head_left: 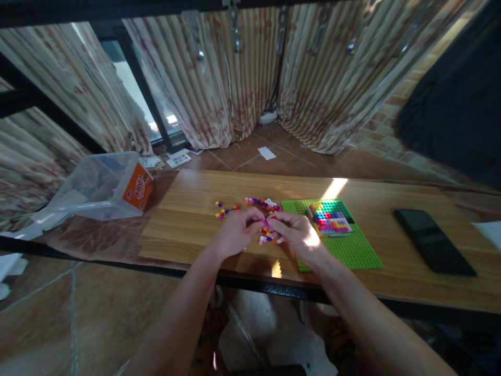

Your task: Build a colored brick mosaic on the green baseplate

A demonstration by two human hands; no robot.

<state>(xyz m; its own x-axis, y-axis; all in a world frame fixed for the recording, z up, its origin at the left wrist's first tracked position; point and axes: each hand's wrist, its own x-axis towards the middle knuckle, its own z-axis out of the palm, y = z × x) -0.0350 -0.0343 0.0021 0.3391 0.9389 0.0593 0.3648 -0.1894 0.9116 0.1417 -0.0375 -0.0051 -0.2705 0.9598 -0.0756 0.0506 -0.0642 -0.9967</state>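
Note:
Over the loose building bricks (266, 239), my left hand (241, 230) and my right hand (293, 230) meet with fingertips close together. The left thumb and fingers pinch a small pink brick (264, 223). A small red brick (273, 219) shows at the pinched fingertips of my right hand. Whether the two bricks are joined I cannot tell. Right of my hands lies a green baseplate (344, 253). It bears a multicoloured block of bricks (331, 220). More loose bricks (256, 201) lie just beyond my fingers.
A black phone-like slab (433, 241) lies on the wooden table (188, 209) at the right. Left of the table stands a clear plastic bin (105, 183) with an orange label. Patterned curtains (219, 78) hang beyond, and a dark bar runs below the table's front edge.

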